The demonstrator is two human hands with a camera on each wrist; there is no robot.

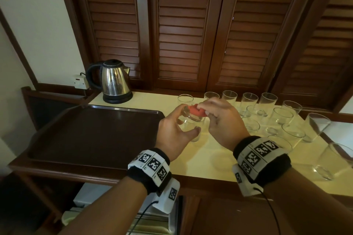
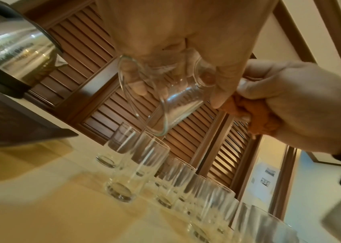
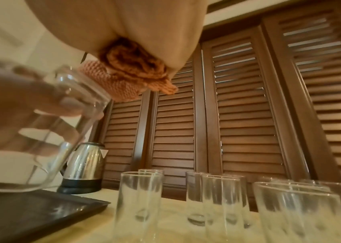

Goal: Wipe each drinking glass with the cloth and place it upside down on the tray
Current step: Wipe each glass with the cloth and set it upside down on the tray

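Orange cloth (image 1: 197, 111) bunched in the right hand (image 1: 222, 120), rubbing the base of the glass (image 1: 192, 120) the left hand (image 1: 174, 129) grips, just right of the tray (image 1: 91, 135).

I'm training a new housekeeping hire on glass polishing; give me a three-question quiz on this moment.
1. True or false: the tray already holds a wiped glass.
2. Which hand grips the cloth? A) left hand B) right hand
3. Fill in: the held glass is gripped by the ____ hand, its base toward the cloth.

Key: 1 false, no glass is on it. 2 B. 3 left. The kettle and the waiting glasses stand on the counter.
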